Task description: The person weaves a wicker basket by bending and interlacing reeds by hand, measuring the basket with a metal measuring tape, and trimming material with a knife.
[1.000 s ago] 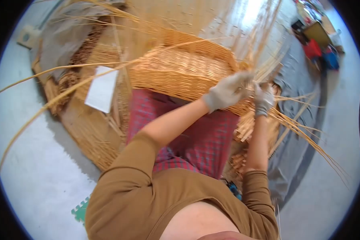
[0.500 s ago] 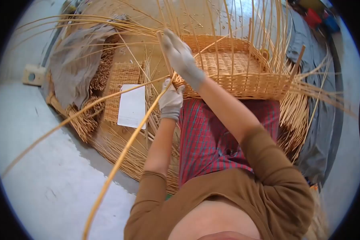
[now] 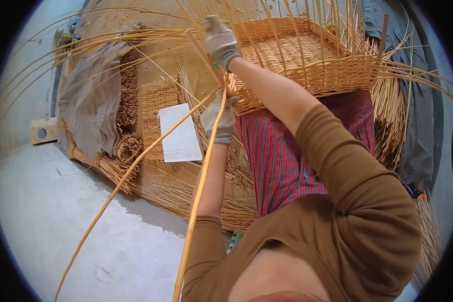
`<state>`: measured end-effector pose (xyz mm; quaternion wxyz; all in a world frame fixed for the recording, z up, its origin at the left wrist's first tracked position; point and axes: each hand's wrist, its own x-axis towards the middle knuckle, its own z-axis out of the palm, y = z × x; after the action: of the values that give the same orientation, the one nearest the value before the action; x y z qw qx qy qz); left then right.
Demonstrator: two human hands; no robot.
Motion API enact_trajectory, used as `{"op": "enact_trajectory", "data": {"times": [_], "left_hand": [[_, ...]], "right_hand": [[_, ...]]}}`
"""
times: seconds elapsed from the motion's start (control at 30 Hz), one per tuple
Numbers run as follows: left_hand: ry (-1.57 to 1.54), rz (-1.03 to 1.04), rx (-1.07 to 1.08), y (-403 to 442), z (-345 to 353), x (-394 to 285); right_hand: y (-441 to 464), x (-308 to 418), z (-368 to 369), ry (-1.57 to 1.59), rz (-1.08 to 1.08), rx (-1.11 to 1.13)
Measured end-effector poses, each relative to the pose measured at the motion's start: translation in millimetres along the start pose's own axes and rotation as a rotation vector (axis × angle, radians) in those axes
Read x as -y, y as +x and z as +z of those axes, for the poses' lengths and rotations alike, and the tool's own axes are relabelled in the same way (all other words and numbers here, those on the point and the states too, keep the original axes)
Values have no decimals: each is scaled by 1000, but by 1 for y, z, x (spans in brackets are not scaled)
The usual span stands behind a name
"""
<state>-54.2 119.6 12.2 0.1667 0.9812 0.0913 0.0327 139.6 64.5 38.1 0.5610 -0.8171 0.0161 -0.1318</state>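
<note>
A partly woven wicker basket [image 3: 317, 75] rests on my lap, with upright stakes along its sides. At its near left corner, beside a flat wooden corner post [image 3: 204, 56], my gloved left hand [image 3: 218, 120] is closed on the willow rods. One thick willow rod [image 3: 199, 196] runs from there toward me, and a thinner rod [image 3: 128, 173] slants off to the lower left. My gloved right hand [image 3: 220, 41] is beyond the post, at the basket's left side, its fingers curled. What they hold is hidden. A small green and yellow piece [image 3: 215, 65] shows just below that hand.
Long rods [image 3: 100, 43] fan out leftward from the basket. Left of me lie a grey cloth [image 3: 93, 100] over bundled willow, a woven panel [image 3: 158, 108] and a white sheet [image 3: 181, 136]. More willow bundles [image 3: 390, 108] and a dark cloth [image 3: 420, 126] are at the right.
My right hand has gone from lying straight along the corner post to curling beyond it. Basket and post have shifted and tilted in view. The two long rods have swung, and the left hand stays at the corner.
</note>
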Motion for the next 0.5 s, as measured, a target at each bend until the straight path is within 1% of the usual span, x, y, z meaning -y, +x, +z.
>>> {"op": "enact_trajectory", "data": {"times": [0.03, 0.1, 0.13, 0.2, 0.23, 0.3, 0.33, 0.37, 0.4, 0.47, 0.5], "left_hand": [[43, -11, 15, 1, 1, 3], [28, -7, 23, 2, 1, 5], [17, 8, 20, 2, -2, 6], [-1, 26, 20, 1, -10, 4], [14, 37, 28, 0, -15, 3], [1, 81, 36, 5, -17, 4], [9, 76, 44, 2, -14, 9], [87, 89, 94, 6, -11, 11], [163, 95, 132, 13, -18, 6], [191, 72, 187, 3, -30, -5], [44, 16, 130, 2, -31, -14]], "right_hand": [[-6, 7, -5, -6, 7, 7], [-18, 15, -12, 483, -350, 22], [-24, 21, -23, 481, -344, 27], [-36, 23, -58, 431, -363, 249], [-45, 7, -75, 542, -443, 359], [-67, -46, -123, 482, -293, 314], [-85, -62, -149, 829, -49, 390], [-95, -67, -163, 1166, 189, 465], [-105, -59, -158, 1127, 89, 337], [-102, -52, -156, 1145, 257, 258], [-99, -53, -157, 1144, 240, 260]]}}
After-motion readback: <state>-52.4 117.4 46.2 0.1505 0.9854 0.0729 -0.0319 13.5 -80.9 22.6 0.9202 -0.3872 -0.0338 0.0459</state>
